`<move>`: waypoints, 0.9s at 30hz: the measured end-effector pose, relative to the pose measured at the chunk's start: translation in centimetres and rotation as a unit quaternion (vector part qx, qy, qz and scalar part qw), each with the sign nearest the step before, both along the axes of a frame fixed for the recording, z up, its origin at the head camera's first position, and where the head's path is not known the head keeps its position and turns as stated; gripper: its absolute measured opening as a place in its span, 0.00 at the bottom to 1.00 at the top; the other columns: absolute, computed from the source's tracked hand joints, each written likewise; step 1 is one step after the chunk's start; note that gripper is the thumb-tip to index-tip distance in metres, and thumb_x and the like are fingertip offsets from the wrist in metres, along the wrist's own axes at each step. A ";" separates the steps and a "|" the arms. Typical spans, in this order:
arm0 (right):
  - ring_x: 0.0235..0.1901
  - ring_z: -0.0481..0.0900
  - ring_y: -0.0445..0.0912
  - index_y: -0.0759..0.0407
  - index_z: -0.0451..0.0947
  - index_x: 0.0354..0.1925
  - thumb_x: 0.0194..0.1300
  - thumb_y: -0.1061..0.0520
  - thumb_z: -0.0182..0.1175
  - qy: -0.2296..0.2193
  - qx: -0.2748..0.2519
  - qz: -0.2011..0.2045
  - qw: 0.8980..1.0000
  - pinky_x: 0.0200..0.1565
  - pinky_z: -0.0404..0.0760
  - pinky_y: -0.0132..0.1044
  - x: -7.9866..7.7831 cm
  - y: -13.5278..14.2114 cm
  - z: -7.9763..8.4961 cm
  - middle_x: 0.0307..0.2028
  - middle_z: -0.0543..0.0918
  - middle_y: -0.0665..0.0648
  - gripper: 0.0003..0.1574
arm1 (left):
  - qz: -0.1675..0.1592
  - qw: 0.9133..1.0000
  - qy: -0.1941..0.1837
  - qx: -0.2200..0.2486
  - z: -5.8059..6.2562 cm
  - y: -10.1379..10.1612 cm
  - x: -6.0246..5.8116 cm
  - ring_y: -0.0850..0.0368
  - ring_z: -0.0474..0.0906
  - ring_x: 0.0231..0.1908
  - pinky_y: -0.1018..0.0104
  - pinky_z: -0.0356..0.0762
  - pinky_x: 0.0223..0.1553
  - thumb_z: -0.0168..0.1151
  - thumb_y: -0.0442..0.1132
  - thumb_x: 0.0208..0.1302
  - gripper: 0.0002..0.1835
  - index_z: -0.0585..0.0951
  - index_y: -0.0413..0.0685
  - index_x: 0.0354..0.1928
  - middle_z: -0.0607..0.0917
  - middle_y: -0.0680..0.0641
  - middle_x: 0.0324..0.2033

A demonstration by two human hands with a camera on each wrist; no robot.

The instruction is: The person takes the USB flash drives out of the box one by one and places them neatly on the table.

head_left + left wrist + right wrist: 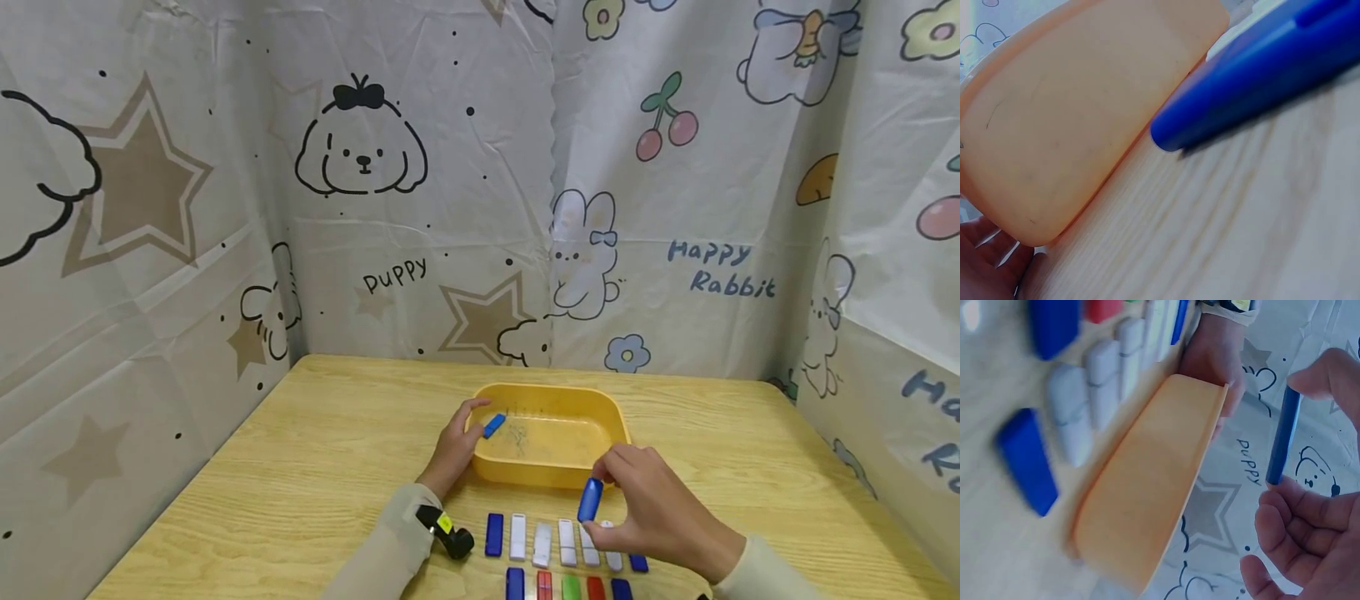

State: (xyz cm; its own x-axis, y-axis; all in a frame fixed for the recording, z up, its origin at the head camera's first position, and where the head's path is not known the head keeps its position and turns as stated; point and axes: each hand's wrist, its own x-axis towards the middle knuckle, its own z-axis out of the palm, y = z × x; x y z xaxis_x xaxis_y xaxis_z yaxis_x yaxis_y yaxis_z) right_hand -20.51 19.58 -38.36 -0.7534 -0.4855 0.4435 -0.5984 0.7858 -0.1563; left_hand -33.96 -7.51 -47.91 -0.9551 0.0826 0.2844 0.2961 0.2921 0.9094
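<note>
My right hand (660, 510) pinches a blue USB stick (590, 500) by its two ends, between thumb and fingers. It is held just in front of the near right part of a yellow plastic tub (540, 475). In the right wrist view the same USB stick (1284, 434) shows edge-on and clear of the table. My left hand (450, 446) grips the tub's left rim, with its thumb on the inner side. Another blue USB stick (494, 426) lies inside the tub by that thumb; whether they touch I cannot tell.
Before the tub stands a row of white and blue USB sticks (517, 537). A nearer row has blue, red and green ones (571, 586), cut off by the frame's lower edge. A black device (447, 533) is strapped to the left wrist. Printed curtains (480, 208) surround the wooden table (300, 500).
</note>
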 end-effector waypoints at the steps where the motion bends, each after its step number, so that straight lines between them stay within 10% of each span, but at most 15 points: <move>1: 0.31 0.65 0.33 0.44 0.74 0.34 0.42 0.31 0.71 -0.005 0.006 -0.002 1.000 0.37 0.69 0.34 0.4 0.4 -0.2 0.30 0.69 0.35 0.28 | 0.000 1.000 -0.001 0.000 0.0 0.0 0.0 0.46 0.66 0.59 0.49 0.65 0.57 0.48 0.34 0.64 0.23 0.73 0.51 0.62 0.71 0.44 0.64; 10: 0.34 0.66 0.33 0.39 0.76 0.36 0.46 0.25 0.65 -0.093 0.053 0.002 0.994 0.38 0.72 0.35 2.7 3.2 -1.4 0.32 0.71 0.33 0.27 | -0.001 1.000 -0.005 -0.002 0.0 0.0 0.1 0.46 0.65 0.62 0.48 0.66 0.59 0.48 0.34 0.64 0.23 0.73 0.52 0.62 0.70 0.43 0.65; 22: 0.33 0.66 0.33 0.42 0.78 0.40 0.46 0.21 0.61 -0.252 0.105 0.031 0.962 0.39 0.73 0.37 2.5 5.8 -3.0 0.35 0.70 0.33 0.34 | -0.001 1.000 -0.013 0.002 -0.1 0.0 0.1 0.46 0.63 0.65 0.45 0.62 0.63 0.48 0.34 0.65 0.23 0.72 0.52 0.62 0.69 0.44 0.66; 27: 0.33 0.66 0.32 0.42 0.79 0.39 0.49 0.22 0.59 -0.254 0.121 0.037 0.959 0.38 0.72 0.37 2.7 6.2 -3.8 0.36 0.72 0.33 0.31 | -0.001 1.000 -0.004 0.000 -0.2 -0.1 0.0 0.46 0.64 0.63 0.45 0.62 0.62 0.47 0.34 0.65 0.23 0.72 0.51 0.62 0.70 0.43 0.65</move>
